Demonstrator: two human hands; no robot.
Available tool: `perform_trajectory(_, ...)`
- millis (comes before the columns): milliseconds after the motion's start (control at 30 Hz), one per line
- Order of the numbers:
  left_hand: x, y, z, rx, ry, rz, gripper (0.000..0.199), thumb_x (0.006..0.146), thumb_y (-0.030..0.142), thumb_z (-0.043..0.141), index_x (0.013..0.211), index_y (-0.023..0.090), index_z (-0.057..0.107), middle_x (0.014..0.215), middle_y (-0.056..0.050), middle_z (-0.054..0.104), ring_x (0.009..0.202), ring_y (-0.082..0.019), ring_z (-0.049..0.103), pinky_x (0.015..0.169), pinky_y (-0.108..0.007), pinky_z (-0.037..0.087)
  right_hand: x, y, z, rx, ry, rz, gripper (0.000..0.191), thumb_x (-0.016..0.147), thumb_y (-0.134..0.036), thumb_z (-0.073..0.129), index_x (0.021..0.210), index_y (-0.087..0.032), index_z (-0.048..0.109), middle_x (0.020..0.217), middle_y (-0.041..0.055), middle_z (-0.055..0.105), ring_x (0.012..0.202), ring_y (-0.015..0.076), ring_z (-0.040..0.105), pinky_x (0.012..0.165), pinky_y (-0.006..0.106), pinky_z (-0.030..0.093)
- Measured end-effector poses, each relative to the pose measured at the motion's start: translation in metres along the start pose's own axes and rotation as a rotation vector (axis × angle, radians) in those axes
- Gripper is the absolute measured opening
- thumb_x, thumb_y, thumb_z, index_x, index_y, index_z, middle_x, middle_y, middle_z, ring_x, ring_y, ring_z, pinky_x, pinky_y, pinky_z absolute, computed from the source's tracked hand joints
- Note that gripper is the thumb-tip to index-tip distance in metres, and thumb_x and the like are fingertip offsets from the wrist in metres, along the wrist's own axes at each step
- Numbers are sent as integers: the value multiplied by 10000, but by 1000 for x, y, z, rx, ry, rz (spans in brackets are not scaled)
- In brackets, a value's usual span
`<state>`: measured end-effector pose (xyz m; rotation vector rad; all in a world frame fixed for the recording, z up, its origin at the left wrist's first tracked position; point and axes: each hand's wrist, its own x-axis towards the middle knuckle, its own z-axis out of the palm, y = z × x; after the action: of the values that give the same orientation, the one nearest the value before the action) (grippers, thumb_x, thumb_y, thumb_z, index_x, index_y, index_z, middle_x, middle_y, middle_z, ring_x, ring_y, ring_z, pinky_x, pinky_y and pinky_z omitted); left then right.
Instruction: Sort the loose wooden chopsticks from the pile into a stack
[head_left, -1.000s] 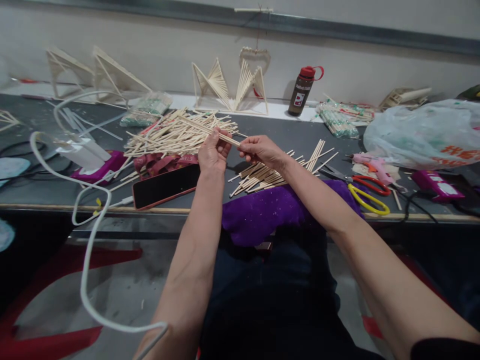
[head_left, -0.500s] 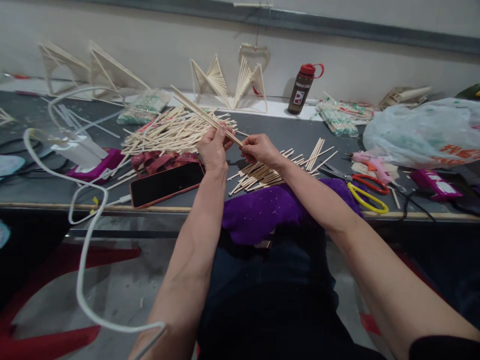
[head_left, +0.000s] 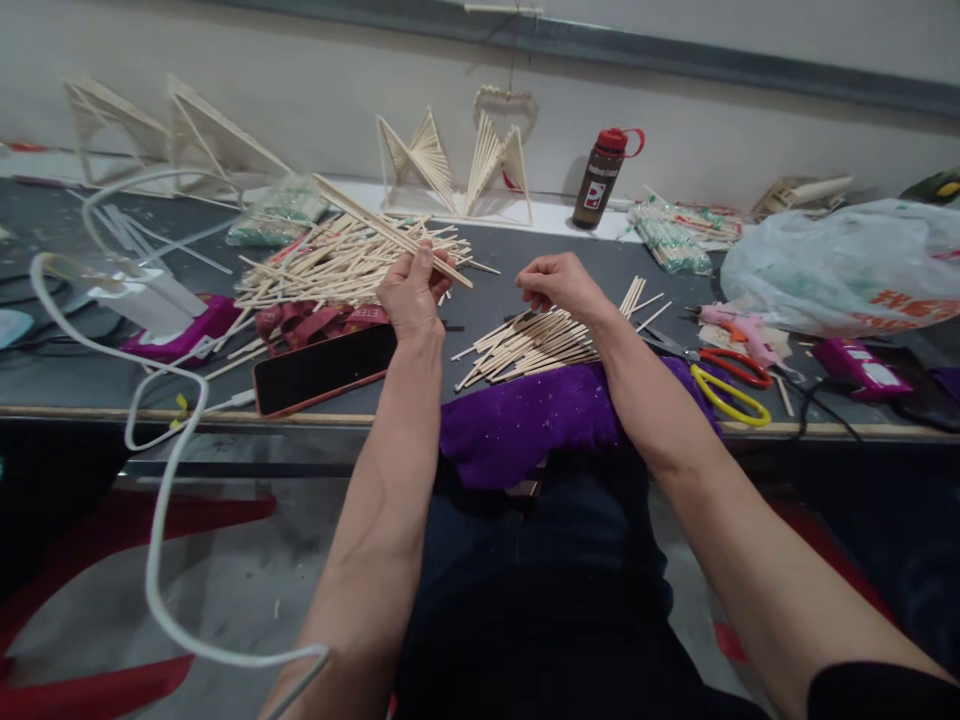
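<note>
My left hand is closed around a few thin wooden sticks, which slant up to the left with their short ends poking out at right. Apart from it, my right hand hovers with fingers pinched; whatever they hold, if anything, is too small to make out. Under that hand a smaller pile of wooden sticks lies beside a purple cloth at the table edge. A large heap of loose wooden sticks spreads behind and left of my left hand.
A phone lies near the front edge, beside a red ribbon. Scissors, a pink glue gun and a plastic bag are at right. Stick models and a bottle stand along the wall. A white cable loops at left.
My right hand has left the ends of the sticks and moved right and slightly up. My left hand still grips the sticks and has shifted slightly left.
</note>
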<state>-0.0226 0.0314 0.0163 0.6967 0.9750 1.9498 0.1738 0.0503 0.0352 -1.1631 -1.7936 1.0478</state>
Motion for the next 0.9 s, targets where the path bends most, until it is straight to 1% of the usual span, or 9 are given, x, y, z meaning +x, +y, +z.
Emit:
perform_trajectory(67, 0, 0, 0, 7, 7, -5, 68, 771, 289, 705, 800, 229, 691, 766, -3, 719, 728, -129, 703, 590, -192, 542, -2, 4, -2, -97, -25, -33, 130, 817, -213, 584, 777, -120, 666, 656, 39, 653, 541, 85, 569, 490, 201, 426)
perform_trajectory(133, 0, 0, 1, 11, 4, -1, 81, 771, 295, 706, 801, 222, 690, 771, -10, 718, 721, -132, 701, 595, -201, 543, -2, 6, 3, -264, -90, -107, 145, 828, -215, 574, 835, -141, 698, 769, 44, 689, 674, 103, 608, 592, 209, 448)
perform_trajectory(233, 0, 0, 0, -2, -5, 22, 84, 785, 286, 689, 800, 204, 677, 758, -9, 710, 678, -118, 685, 592, -200, 544, 0, 6, 14, -587, -267, -219, 179, 827, -248, 594, 917, -183, 735, 952, 44, 703, 875, 142, 617, 737, 228, 429)
perform_trajectory(300, 0, 1, -2, -11, -4, 56, 94, 801, 278, 670, 809, 185, 663, 743, -3, 700, 647, -102, 667, 581, -187, 540, 1, 5, 19, -774, -364, -242, 217, 835, -304, 590, 943, -198, 746, 1008, 58, 692, 908, 167, 611, 741, 244, 406)
perform_trajectory(400, 2, 5, -4, 3, 23, 112, 129, 810, 308, 664, 818, 179, 651, 760, -5, 691, 645, -92, 652, 574, -172, 532, -1, 1, 19, -947, -407, -187, 256, 839, -356, 573, 932, -198, 752, 949, 76, 698, 841, 182, 613, 667, 262, 376)
perform_trajectory(500, 3, 8, -6, 28, 67, 149, 165, 815, 359, 662, 799, 196, 645, 780, -9, 686, 678, -101, 655, 573, -168, 524, -4, -4, 15, -1002, -412, -113, 252, 827, -354, 580, 896, -186, 754, 837, 83, 705, 768, 183, 611, 625, 273, 354)
perform_trajectory(633, 4, 10, -6, 68, 91, 169, 195, 818, 398, 651, 797, 205, 639, 802, -11, 679, 753, -118, 669, 607, -175, 528, -7, -9, 13, -995, -419, -93, 237, 795, -370, 615, 873, -196, 756, 814, 83, 709, 756, 186, 613, 613, 276, 350)
perform_trajectory(800, 4, 12, -8, 45, 92, 210, 174, 834, 362, 628, 793, 192, 626, 791, -9, 668, 688, -103, 650, 597, -184, 532, -9, -11, 9, -971, -440, -61, 216, 763, -374, 642, 792, -192, 755, 703, 61, 678, 673, 163, 587, 574, 273, 329)
perform_trajectory(900, 1, 18, -12, 37, 118, 203, 208, 810, 414, 657, 837, 208, 634, 838, -11, 676, 766, -116, 663, 623, -185, 540, -6, -13, 7, -915, -424, -65, 206, 778, -351, 640, 770, -179, 754, 684, 60, 669, 650, 157, 575, 583, 276, 332)
